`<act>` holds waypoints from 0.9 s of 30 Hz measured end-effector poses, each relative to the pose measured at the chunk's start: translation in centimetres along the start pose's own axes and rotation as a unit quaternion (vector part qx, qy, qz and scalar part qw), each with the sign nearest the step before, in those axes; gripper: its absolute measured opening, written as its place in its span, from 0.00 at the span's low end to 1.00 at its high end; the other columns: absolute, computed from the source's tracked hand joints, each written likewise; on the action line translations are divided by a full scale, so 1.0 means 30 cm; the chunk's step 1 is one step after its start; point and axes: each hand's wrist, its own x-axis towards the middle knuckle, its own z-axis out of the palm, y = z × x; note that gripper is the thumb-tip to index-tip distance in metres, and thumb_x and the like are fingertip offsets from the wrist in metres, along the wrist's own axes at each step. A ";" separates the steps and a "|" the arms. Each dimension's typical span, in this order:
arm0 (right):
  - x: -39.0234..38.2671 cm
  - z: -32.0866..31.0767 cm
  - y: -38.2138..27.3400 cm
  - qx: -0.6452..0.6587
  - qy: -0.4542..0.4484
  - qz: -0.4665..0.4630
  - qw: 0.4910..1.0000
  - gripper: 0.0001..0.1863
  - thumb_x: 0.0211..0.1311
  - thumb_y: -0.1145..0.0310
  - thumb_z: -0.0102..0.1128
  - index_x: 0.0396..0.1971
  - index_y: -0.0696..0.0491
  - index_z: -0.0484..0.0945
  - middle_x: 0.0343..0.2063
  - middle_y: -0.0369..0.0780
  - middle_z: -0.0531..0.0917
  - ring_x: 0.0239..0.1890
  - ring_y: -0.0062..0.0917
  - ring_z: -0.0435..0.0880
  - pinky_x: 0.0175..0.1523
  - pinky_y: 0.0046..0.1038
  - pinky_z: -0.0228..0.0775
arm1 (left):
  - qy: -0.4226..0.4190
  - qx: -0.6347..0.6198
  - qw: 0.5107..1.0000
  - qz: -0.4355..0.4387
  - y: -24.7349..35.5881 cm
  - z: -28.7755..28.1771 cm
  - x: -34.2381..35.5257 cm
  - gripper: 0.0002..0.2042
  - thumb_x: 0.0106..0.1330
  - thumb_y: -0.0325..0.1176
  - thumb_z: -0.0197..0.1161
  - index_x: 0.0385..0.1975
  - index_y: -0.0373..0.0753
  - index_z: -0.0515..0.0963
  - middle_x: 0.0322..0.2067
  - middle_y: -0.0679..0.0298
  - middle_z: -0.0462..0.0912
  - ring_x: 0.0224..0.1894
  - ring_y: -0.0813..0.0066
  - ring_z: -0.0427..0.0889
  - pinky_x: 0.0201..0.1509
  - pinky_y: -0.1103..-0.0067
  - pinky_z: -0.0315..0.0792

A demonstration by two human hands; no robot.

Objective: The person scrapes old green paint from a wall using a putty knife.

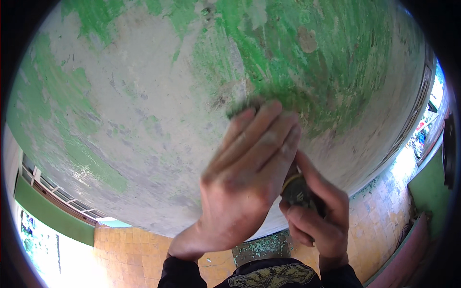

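A wall (144, 77) with patchy green paint over bare grey-white plaster fills most of the head view. My right hand (321, 216) is closed round the dark handle of a scraper (298, 192), which has a brass-coloured collar. My left hand (245, 177) lies over the front of the tool, fingers held together and bent down at the tips, pressing it against the wall. Past those fingertips a dark, blurred edge shows where the tool meets the plaster. Most of the blade and my left thumb are hidden behind the left hand.
Green paint flakes lie on a dark mat (264, 248) below the wall. Yellow-orange tiles (129, 249) cover the floor. A slatted window (60, 192) is at the lower left, and a bright opening (425, 129) with a frame is at the right.
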 end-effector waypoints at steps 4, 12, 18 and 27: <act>-0.012 -0.002 -0.012 0.012 -0.022 -0.011 1.000 0.38 0.66 0.79 0.56 0.76 0.59 0.57 0.29 0.33 0.80 0.24 0.09 0.70 0.29 0.18 0.61 | -0.006 0.017 0.999 0.032 -0.005 -0.014 -0.006 0.16 0.50 0.21 0.67 0.41 0.33 0.87 0.45 0.58 0.88 0.56 0.58 0.85 0.63 0.61 0.76; 0.036 -0.004 -0.001 -0.012 -0.009 -0.050 0.999 0.39 0.66 0.80 0.57 0.76 0.59 0.56 0.27 0.31 0.78 0.24 0.09 0.69 0.30 0.17 0.61 | 0.032 0.017 0.999 0.025 -0.025 0.012 0.044 0.15 0.54 0.21 0.69 0.43 0.40 0.89 0.47 0.61 0.90 0.57 0.58 0.85 0.66 0.60 0.74; -0.031 -0.110 0.195 -0.188 0.010 -0.059 0.980 0.32 0.63 0.76 0.63 0.68 0.62 0.70 0.30 0.40 0.86 0.26 0.16 0.80 0.35 0.22 0.72 | -0.095 -0.022 0.995 -0.008 0.005 0.026 -0.154 0.20 0.56 0.19 0.66 0.49 0.42 0.87 0.53 0.64 0.87 0.61 0.60 0.83 0.68 0.58 0.73; -0.098 -0.135 0.150 -0.377 0.116 -0.277 0.876 0.28 0.56 0.78 0.63 0.61 0.55 0.80 0.35 0.50 0.86 0.29 0.34 0.86 0.36 0.33 0.76 | -0.092 -0.157 0.969 -0.164 0.080 -0.043 -0.324 0.25 0.64 0.33 0.69 0.61 0.33 0.79 0.57 0.46 0.83 0.62 0.53 0.81 0.63 0.66 0.77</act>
